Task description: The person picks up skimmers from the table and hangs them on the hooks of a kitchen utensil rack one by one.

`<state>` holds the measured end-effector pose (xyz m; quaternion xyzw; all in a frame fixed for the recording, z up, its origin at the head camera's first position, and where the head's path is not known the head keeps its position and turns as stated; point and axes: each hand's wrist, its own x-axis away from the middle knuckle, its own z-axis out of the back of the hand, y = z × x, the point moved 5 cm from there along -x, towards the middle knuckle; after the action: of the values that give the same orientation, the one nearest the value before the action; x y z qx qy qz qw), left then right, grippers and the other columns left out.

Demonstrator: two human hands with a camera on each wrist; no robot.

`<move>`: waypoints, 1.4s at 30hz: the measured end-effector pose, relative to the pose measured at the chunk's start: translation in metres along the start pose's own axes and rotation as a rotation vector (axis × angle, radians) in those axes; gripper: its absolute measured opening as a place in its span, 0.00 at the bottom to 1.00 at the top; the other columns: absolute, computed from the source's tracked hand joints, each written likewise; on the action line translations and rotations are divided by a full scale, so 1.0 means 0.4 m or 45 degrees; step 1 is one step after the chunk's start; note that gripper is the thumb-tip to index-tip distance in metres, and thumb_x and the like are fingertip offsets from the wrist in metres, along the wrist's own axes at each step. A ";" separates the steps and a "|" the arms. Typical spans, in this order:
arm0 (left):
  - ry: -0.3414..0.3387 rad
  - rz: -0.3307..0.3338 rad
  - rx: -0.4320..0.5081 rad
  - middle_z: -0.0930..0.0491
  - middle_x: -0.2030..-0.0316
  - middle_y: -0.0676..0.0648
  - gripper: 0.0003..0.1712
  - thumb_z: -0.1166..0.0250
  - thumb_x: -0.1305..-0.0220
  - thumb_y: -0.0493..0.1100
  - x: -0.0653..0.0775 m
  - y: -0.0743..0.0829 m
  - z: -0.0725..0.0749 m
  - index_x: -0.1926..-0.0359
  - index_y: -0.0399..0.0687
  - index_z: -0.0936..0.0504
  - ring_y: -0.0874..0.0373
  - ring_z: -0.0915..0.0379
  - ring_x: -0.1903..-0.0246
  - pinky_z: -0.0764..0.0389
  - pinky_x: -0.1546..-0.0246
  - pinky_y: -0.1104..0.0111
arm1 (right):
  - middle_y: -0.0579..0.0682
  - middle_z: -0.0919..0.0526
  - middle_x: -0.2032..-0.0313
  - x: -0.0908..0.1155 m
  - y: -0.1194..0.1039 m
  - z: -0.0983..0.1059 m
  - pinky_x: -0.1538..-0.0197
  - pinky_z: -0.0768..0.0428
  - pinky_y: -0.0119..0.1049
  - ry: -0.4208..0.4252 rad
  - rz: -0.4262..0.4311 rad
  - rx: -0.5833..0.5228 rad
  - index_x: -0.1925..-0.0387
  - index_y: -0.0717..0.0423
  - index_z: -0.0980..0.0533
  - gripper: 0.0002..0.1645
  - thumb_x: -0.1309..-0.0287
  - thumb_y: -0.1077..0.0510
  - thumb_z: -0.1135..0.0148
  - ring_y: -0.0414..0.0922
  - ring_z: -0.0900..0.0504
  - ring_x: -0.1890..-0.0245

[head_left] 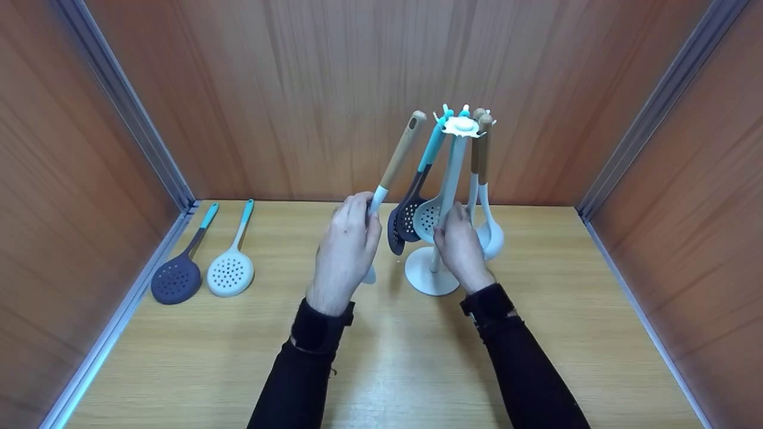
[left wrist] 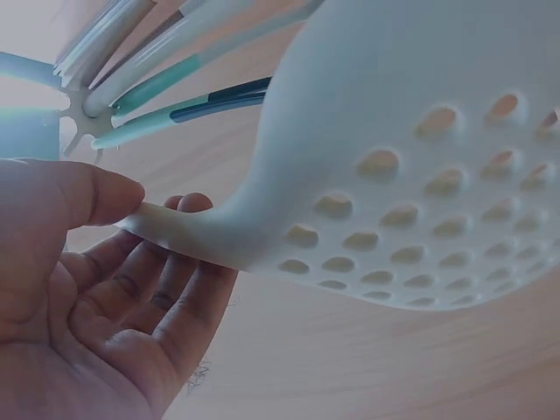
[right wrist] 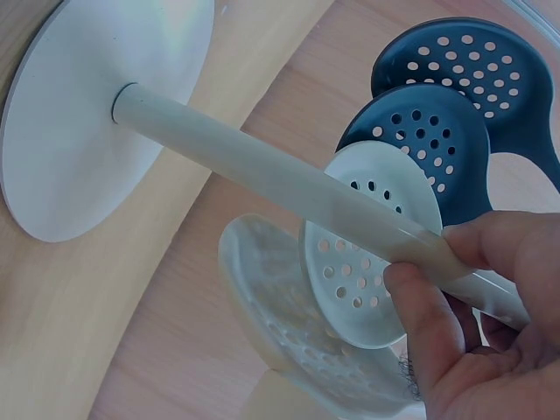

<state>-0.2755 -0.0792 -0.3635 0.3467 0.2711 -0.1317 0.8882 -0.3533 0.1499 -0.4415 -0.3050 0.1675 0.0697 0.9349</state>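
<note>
My left hand (head_left: 346, 244) grips a white skimmer with a beige handle (head_left: 400, 156) near the handle's lower end, the handle pointing up. In the left wrist view the perforated white head (left wrist: 350, 79) is large, thumb and fingers around its neck. A white utensil stand (head_left: 454, 173) stands just to the right, its pole between the thumb and fingers of my right hand (head_left: 462, 244). Dark skimmers (head_left: 411, 219) with turquoise handles and a pale skimmer (head_left: 427, 220) hang from it. On its right side hang white-headed utensils with brown handles, including a ladle (head_left: 491, 239).
At the left of the wooden table (head_left: 405, 369) lie a dark skimmer (head_left: 176, 280) and a white skimmer (head_left: 230, 274), both with turquoise handle ends. Wood-grain panels with grey metal edging (head_left: 128, 83) enclose the back and both sides.
</note>
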 end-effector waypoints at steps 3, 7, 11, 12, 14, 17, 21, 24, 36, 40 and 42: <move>0.003 -0.015 -0.005 0.10 0.43 0.37 0.18 0.36 0.12 0.35 0.002 0.009 -0.001 0.29 0.36 0.18 0.44 0.10 0.46 0.03 0.40 0.52 | 0.74 0.18 0.33 -0.001 0.000 0.001 0.37 0.04 0.59 -0.005 -0.006 -0.002 0.19 0.76 0.35 0.38 0.18 0.64 0.30 0.68 0.09 0.37; 0.006 -0.040 -0.010 0.11 0.42 0.38 0.18 0.36 0.12 0.36 0.005 0.022 -0.001 0.29 0.36 0.18 0.45 0.11 0.46 0.03 0.40 0.53 | 0.73 0.18 0.33 -0.003 0.002 0.000 0.38 0.04 0.58 -0.017 -0.019 -0.011 0.19 0.75 0.35 0.38 0.18 0.64 0.30 0.68 0.09 0.36; 0.000 -0.060 -0.004 0.11 0.40 0.38 0.19 0.36 0.12 0.36 0.008 0.033 -0.002 0.28 0.35 0.18 0.46 0.10 0.45 0.03 0.39 0.53 | 0.73 0.18 0.32 -0.003 0.004 -0.001 0.36 0.04 0.58 -0.023 -0.025 -0.022 0.18 0.74 0.35 0.38 0.18 0.64 0.30 0.69 0.09 0.35; -0.002 -0.065 -0.001 0.11 0.40 0.38 0.19 0.36 0.12 0.36 0.008 0.035 -0.003 0.28 0.35 0.18 0.46 0.10 0.45 0.03 0.39 0.53 | 0.73 0.18 0.32 -0.003 0.004 -0.001 0.36 0.04 0.58 -0.023 -0.025 -0.025 0.18 0.74 0.35 0.38 0.18 0.64 0.30 0.69 0.09 0.35; -0.008 -0.068 0.004 0.11 0.40 0.38 0.19 0.37 0.11 0.37 0.008 0.039 -0.005 0.28 0.35 0.18 0.46 0.10 0.45 0.03 0.40 0.54 | 0.73 0.18 0.32 -0.004 0.005 -0.001 0.36 0.04 0.58 -0.026 -0.025 -0.023 0.18 0.74 0.35 0.38 0.18 0.64 0.30 0.69 0.09 0.35; -0.021 -0.065 0.003 0.11 0.41 0.39 0.19 0.38 0.11 0.37 0.007 0.043 -0.009 0.28 0.35 0.18 0.46 0.11 0.47 0.03 0.41 0.54 | 0.73 0.18 0.32 -0.004 0.005 -0.001 0.37 0.04 0.58 -0.031 -0.026 -0.020 0.18 0.74 0.36 0.38 0.18 0.65 0.30 0.69 0.08 0.35; -0.036 -0.066 -0.009 0.11 0.42 0.40 0.19 0.38 0.10 0.39 0.005 0.044 -0.017 0.27 0.36 0.18 0.47 0.12 0.48 0.03 0.43 0.55 | 0.73 0.19 0.32 -0.004 0.005 -0.001 0.37 0.04 0.58 -0.028 -0.023 -0.014 0.17 0.74 0.37 0.39 0.18 0.65 0.31 0.69 0.09 0.35; -0.033 -0.085 -0.014 0.12 0.43 0.40 0.19 0.38 0.09 0.39 0.005 0.044 -0.021 0.28 0.36 0.18 0.47 0.12 0.47 0.04 0.42 0.54 | 0.74 0.18 0.32 -0.003 0.004 -0.002 0.37 0.04 0.61 -0.011 -0.005 -0.010 0.18 0.76 0.36 0.39 0.18 0.65 0.30 0.70 0.08 0.36; -0.090 -0.066 -0.009 0.11 0.42 0.42 0.20 0.39 0.08 0.40 0.000 0.047 -0.029 0.25 0.37 0.19 0.48 0.11 0.45 0.04 0.38 0.54 | 0.72 0.18 0.34 -0.003 0.001 0.001 0.39 0.03 0.57 -0.034 -0.026 -0.013 0.18 0.74 0.35 0.38 0.17 0.64 0.30 0.68 0.08 0.37; -0.101 -0.061 -0.004 0.11 0.43 0.42 0.20 0.40 0.08 0.41 -0.002 0.047 -0.031 0.25 0.38 0.19 0.49 0.11 0.46 0.04 0.39 0.54 | 0.71 0.18 0.34 -0.004 0.002 0.000 0.39 0.03 0.57 -0.038 -0.026 -0.009 0.18 0.73 0.35 0.37 0.17 0.64 0.31 0.67 0.08 0.37; -0.108 -0.058 -0.001 0.11 0.43 0.42 0.20 0.40 0.08 0.41 -0.004 0.049 -0.032 0.26 0.38 0.19 0.49 0.11 0.46 0.03 0.40 0.54 | 0.71 0.18 0.33 -0.004 0.003 -0.001 0.39 0.03 0.56 -0.042 -0.031 -0.014 0.18 0.72 0.35 0.37 0.17 0.64 0.31 0.67 0.08 0.37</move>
<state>-0.2735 -0.0561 -0.3599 0.3340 0.2410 -0.1664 0.8959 -0.3553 0.1508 -0.4418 -0.3110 0.1478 0.0642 0.9366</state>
